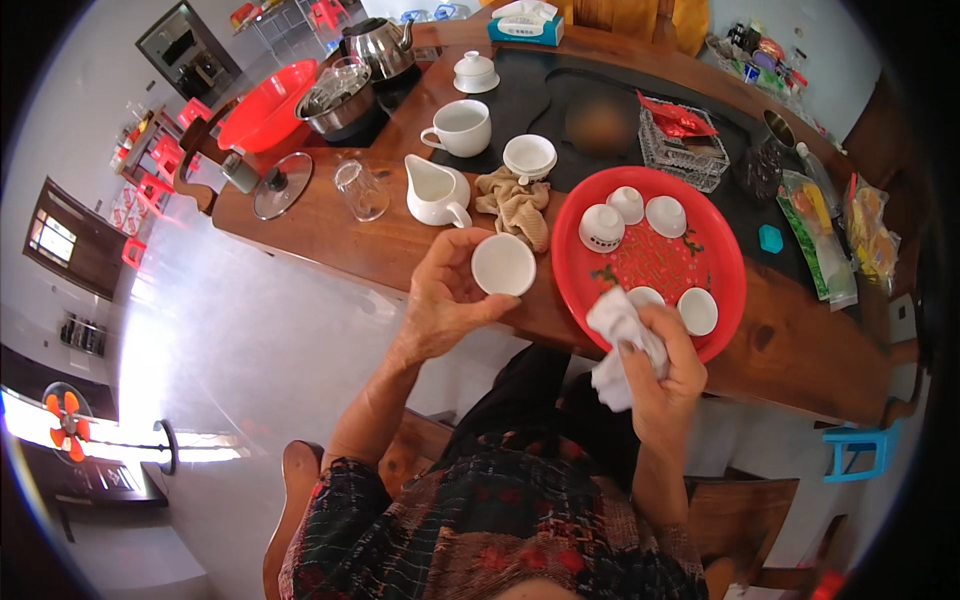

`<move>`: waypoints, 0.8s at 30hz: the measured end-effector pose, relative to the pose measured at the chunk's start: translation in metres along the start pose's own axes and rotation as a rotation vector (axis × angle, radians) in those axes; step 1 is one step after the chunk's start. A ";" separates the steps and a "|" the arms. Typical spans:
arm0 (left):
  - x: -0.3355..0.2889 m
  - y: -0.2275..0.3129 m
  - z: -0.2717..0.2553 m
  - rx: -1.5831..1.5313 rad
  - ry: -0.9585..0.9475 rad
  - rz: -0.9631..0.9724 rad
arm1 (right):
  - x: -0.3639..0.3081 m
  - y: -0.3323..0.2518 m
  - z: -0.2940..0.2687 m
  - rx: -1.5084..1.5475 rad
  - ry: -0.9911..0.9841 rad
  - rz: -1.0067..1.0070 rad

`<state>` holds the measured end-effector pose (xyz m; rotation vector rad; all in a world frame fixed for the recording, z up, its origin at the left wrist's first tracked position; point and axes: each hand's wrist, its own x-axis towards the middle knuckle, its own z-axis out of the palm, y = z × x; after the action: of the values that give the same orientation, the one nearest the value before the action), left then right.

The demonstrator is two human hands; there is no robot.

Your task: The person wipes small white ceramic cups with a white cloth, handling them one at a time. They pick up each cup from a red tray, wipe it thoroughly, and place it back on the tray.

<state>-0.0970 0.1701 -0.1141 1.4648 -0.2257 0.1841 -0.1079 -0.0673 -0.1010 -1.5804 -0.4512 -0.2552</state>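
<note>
Between the thumb and fingers of my left hand [447, 295] is a small white teacup [504, 266], its round opening facing me. My right hand [664, 380] grips a bunched white cloth [624, 340] over the near edge of a round red tray [735, 270]. Several more small white cups stand on the tray: a printed cup [602, 229] with others at the far side, a cup [697, 311] near the right hand, and one partly hidden behind the cloth. Beyond the left hand lie a crumpled tan cloth [515, 205] and a white pitcher [437, 192].
Farther back are a white mug [462, 128], a lidded bowl [476, 72], an upturned glass [361, 190] and a glass lid [283, 187]. A kettle [380, 48], metal bowl [338, 105] and red basin [268, 105] stand far left. Right of the tray are a clear basket [684, 150] and packets [815, 235].
</note>
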 end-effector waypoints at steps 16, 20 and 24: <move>-0.022 -0.022 0.026 -0.216 -0.110 0.131 | 0.039 -0.005 0.048 -0.581 -0.500 -0.417; -0.030 -0.015 0.033 -0.353 -0.119 -0.031 | 0.036 -0.014 0.045 -0.138 -0.527 0.002; -0.036 -0.010 0.039 -0.416 -0.069 -0.193 | 0.029 0.004 0.060 -0.407 -0.270 -0.377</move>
<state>-0.1305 0.1310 -0.1290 1.0711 -0.1648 -0.0684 -0.0869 -0.0046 -0.0963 -1.9302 -0.9588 -0.4441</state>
